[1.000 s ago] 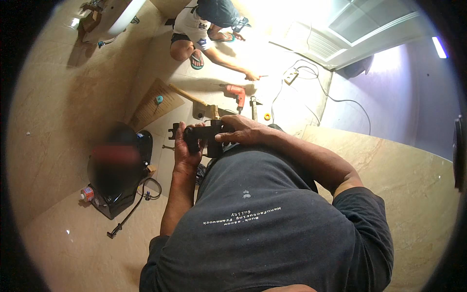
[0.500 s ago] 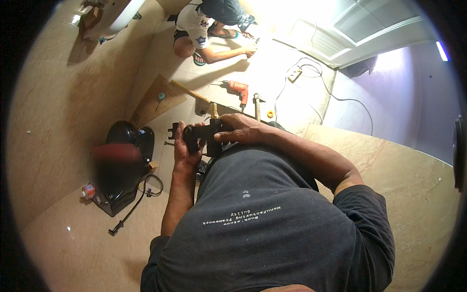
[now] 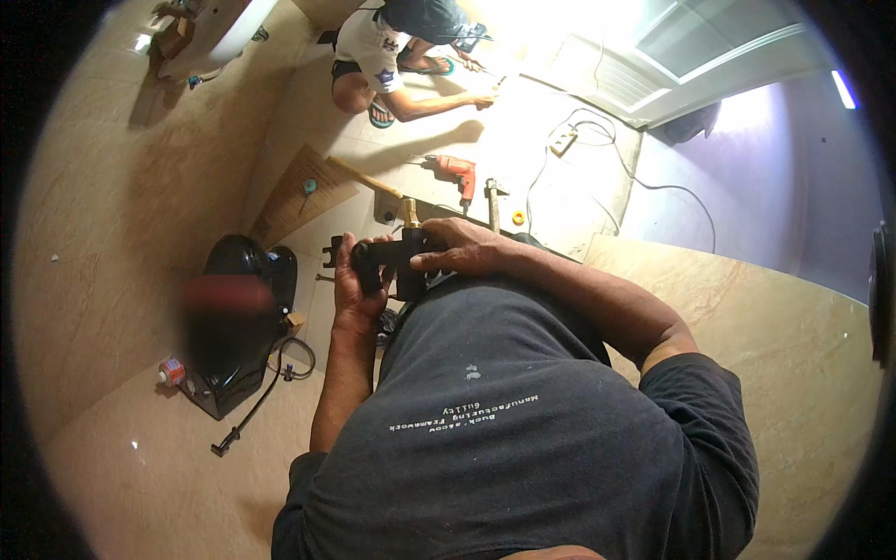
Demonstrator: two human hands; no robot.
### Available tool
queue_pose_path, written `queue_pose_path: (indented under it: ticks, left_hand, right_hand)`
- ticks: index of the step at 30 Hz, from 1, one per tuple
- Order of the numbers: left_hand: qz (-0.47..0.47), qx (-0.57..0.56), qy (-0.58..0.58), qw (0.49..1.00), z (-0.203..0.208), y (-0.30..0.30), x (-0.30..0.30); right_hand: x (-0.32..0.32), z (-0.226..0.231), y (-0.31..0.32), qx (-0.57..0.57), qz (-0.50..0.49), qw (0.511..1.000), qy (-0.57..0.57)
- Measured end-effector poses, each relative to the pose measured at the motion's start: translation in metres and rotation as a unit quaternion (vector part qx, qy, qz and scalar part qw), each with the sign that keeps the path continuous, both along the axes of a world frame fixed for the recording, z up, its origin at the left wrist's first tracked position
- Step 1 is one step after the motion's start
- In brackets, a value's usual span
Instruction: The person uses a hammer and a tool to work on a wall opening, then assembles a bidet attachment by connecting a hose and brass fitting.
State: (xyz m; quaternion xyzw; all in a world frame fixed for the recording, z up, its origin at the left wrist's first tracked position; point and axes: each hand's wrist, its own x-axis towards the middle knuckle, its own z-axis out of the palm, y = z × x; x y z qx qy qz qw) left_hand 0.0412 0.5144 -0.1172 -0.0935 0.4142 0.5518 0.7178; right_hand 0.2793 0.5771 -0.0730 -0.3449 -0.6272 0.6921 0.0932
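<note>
Just in front of my torso I hold a black tap-like fixture [image 3: 408, 271] with a brass threaded fitting [image 3: 411, 215] pointing away from me. My left hand [image 3: 349, 297] cups its left side, fingers curled around the black body. From the right, my right hand [image 3: 464, 246] wraps over the body below the brass piece, its thumb lying along the black part. My fingers partly cover the fixture, so its full shape is hidden.
Beyond my hands lie a red drill [image 3: 456, 171], a hammer [image 3: 494, 207], a yellow ring [image 3: 519, 217] and a cardboard sheet [image 3: 297, 194]. Farther off are a power strip [image 3: 562, 143] with cables and a crouching person [image 3: 373, 65]. At left sits a glossy black container [image 3: 233, 397] beside a black hose [image 3: 248, 422].
My hands and the black fixture keep the same pose. The crouching person's hand and the thin item by it have shifted slightly. The whole view has tilted a little.
</note>
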Motion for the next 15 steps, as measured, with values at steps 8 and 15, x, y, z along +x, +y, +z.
queue_pose_path:
  ticks: [8, 15]
  left_hand:
    - [0.001, 0.035, -0.002, 0.999, -0.009, -0.004, -0.008]
    - [-0.008, 0.116, 0.062, 0.991, 0.005, -0.001, -0.009]
  right_hand:
    - [-0.002, -0.002, -0.001, 0.017, 0.003, 1.000, 0.017]
    - [-0.006, 0.008, -0.006, -0.052, -0.070, 0.994, 0.067]
